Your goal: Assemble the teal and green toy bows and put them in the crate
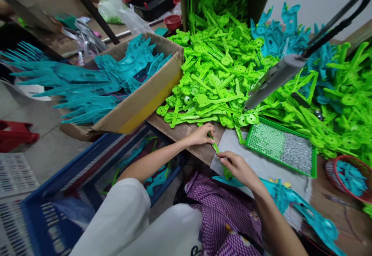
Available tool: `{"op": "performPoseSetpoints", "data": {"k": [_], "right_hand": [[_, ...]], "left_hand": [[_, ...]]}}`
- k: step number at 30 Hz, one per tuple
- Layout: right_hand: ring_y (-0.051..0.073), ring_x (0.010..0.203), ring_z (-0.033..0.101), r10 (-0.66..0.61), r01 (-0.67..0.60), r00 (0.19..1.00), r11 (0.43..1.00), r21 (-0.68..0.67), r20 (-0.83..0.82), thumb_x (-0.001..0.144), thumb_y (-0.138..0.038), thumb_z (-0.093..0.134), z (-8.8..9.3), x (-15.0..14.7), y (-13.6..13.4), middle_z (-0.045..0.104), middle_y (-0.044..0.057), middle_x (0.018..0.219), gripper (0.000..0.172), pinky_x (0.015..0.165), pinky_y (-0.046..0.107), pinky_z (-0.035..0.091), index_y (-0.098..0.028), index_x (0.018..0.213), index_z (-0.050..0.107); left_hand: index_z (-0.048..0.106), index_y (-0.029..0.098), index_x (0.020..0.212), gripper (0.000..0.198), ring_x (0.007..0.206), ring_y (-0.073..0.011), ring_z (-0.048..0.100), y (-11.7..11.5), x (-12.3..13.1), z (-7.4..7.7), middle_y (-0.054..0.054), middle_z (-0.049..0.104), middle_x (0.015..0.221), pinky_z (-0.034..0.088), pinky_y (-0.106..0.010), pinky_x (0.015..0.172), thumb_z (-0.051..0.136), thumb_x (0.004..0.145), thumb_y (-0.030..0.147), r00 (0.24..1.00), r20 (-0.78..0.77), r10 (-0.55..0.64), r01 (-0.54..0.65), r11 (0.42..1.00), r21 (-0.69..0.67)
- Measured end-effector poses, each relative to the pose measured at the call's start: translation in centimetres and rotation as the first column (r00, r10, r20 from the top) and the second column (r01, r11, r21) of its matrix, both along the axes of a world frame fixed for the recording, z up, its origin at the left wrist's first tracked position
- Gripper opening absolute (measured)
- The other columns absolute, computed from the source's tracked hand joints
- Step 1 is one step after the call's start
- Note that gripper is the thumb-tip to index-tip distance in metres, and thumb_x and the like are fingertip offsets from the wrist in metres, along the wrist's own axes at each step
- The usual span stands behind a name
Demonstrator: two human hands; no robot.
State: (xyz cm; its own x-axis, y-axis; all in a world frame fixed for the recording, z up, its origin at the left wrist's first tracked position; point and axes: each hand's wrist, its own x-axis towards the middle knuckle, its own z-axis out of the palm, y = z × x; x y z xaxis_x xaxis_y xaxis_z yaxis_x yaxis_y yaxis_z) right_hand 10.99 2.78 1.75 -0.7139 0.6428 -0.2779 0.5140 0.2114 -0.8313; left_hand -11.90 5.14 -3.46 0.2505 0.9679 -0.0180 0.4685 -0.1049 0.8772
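**Pinching a green strip between two hands**

Gripping the far end of the green strip (215, 146) with the left hand (202, 135): knuckles up, fingertips closed on the plastic, forearm stretched forward out of a white sleeve (130, 205). Clamping the near end with the right hand (236, 167): thumb and forefinger shut on it, wrist bent inward, bare forearm angled in from the lower right. Held over the table edge, slanting from one hand down to the other, the two hands close together but apart.

- Just beyond the left fingertips, a heap of green parts (221, 74).
- Right of the right hand, a green tray (314, 170) of small metal pieces.
- Beneath the right forearm, a teal part (279, 196).
- Left of the left arm, a cardboard box (145, 101) full of teal parts.
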Motion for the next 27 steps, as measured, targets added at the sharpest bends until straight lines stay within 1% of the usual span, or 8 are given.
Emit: {"op": "performPoseSetpoints", "data": {"k": [2,5,7,9,14,18,23,27], "right_hand": [[0.018,0.088,0.063,-0.020,0.018,1.000,0.996,-0.088,-0.019,0.088,-0.036,0.048,-0.4,0.1,0.6,0.071,0.007,0.098,0.029,0.077,0.029,0.045,-0.018,0.100,0.067],[0.018,0.074,0.063,-0.071,0.074,0.997,0.982,-0.172,0.025,0.079,-0.039,0.058,-1.3,0.2,1.4,0.071,0.005,0.081,0.026,0.068,0.027,0.045,-0.016,0.083,0.068],[0.017,0.071,0.062,-0.087,0.093,0.995,0.983,-0.156,0.048,0.077,-0.040,0.060,-2.0,0.2,1.7,0.070,0.004,0.076,0.026,0.065,0.026,0.044,-0.016,0.079,0.067],[0.017,0.069,0.061,-0.095,0.103,0.991,0.990,-0.094,0.092,0.078,-0.040,0.059,-2.4,0.3,1.7,0.069,0.004,0.075,0.025,0.063,0.025,0.042,-0.016,0.078,0.067],[0.015,0.063,0.057,-0.071,0.068,0.972,0.997,0.023,0.224,0.077,-0.038,0.057,-2.4,0.4,2.1,0.067,0.002,0.070,0.023,0.058,0.023,0.036,-0.017,0.076,0.067],[0.013,0.060,0.054,-0.020,0.016,0.970,1.000,0.018,0.243,0.076,-0.036,0.057,-2.0,0.1,3.0,0.064,0.001,0.065,0.023,0.056,0.022,0.034,-0.016,0.073,0.067],[0.011,0.057,0.051,0.060,-0.047,0.968,0.997,-0.059,0.243,0.074,-0.038,0.058,-2.3,0.0,4.0,0.062,0.000,0.063,0.024,0.053,0.022,0.032,-0.016,0.073,0.067],[0.011,0.059,0.052,0.110,-0.091,0.964,0.992,-0.086,0.241,0.073,-0.037,0.059,-2.4,0.0,4.7,0.064,0.001,0.065,0.023,0.053,0.021,0.032,-0.016,0.072,0.068]], "left_hand": [[0.058,0.015,0.070,0.024,0.086,-0.0160,0.057,0.0,0.0,-0.1,-0.004,0.055,0.098,0.045,-0.028,0.076,0.080,0.061,0.015,1.000,0.007,0.005,-0.005,1.000,-0.002],[0.058,0.015,0.071,0.025,0.086,-0.0160,0.058,0.0,0.0,-0.2,-0.005,0.055,0.098,0.045,-0.027,0.074,0.081,0.060,0.015,1.000,0.016,0.003,-0.003,1.000,-0.001],[0.058,0.015,0.071,0.025,0.088,-0.0164,0.058,0.0,0.0,-0.3,-0.005,0.055,0.099,0.045,-0.027,0.075,0.081,0.060,0.015,1.000,0.017,-0.003,0.003,1.000,0.006],[0.057,0.015,0.070,0.026,0.089,-0.0168,0.058,0.1,0.0,-0.3,-0.005,0.055,0.098,0.045,-0.027,0.077,0.081,0.060,0.015,1.000,0.009,-0.006,0.006,1.000,0.013],[0.057,0.015,0.070,0.026,0.091,-0.0182,0.058,0.2,-0.1,-0.2,-0.005,0.055,0.096,0.044,-0.029,0.082,0.081,0.060,0.015,1.000,-0.008,-0.015,0.016,1.000,0.014],[0.057,0.016,0.070,0.026,0.091,-0.0184,0.058,0.2,-0.1,-0.1,-0.005,0.055,0.097,0.045,-0.030,0.081,0.081,0.061,0.017,0.999,-0.024,-0.021,0.021,1.000,0.005],[0.058,0.015,0.071,0.025,0.095,-0.0201,0.057,0.1,0.0,0.1,-0.006,0.055,0.100,0.044,-0.031,0.084,0.081,0.061,0.016,0.999,-0.040,-0.010,0.010,1.000,0.007],[0.058,0.015,0.070,0.025,0.088,-0.0182,0.057,0.2,0.1,0.0,-0.006,0.056,0.098,0.045,-0.029,0.077,0.081,0.060,0.016,0.999,-0.035,-0.007,0.007,1.000,0.003]]}}
